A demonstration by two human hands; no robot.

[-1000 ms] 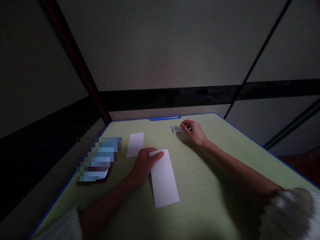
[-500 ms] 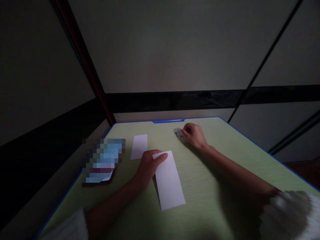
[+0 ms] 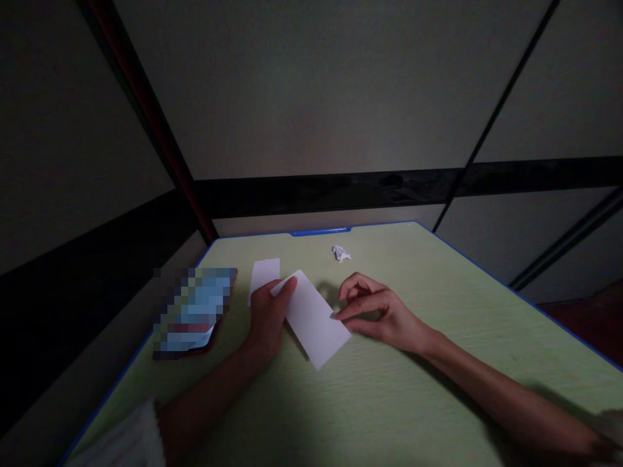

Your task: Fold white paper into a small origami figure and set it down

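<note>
A white sheet of paper [image 3: 316,324] is held above the table, slanting down to the right. My left hand [image 3: 270,314] is closed on its upper left corner, the thumb lying on top. At the sheet's right edge is my right hand [image 3: 377,311], with a fingertip over the paper and the thumb partly behind it, lightly pinching the edge. Beyond both hands, a small folded or crumpled white paper piece [image 3: 341,253] rests near the table's far side. Another white paper [image 3: 265,272] lies flat behind my left hand, which hides its lower part.
A flat dark-edged device [image 3: 210,311], its screen blurred by pixelation, lies on the left of the pale green table [image 3: 413,389]. The table has a blue rim with a blue strip [image 3: 321,231] at the far edge. Panelled walls [image 3: 311,97] stand behind it.
My right hand has left the small paper piece and come nearer, to the sheet's edge. My left hand has shifted left and turned the sheet so its lower end swings right.
</note>
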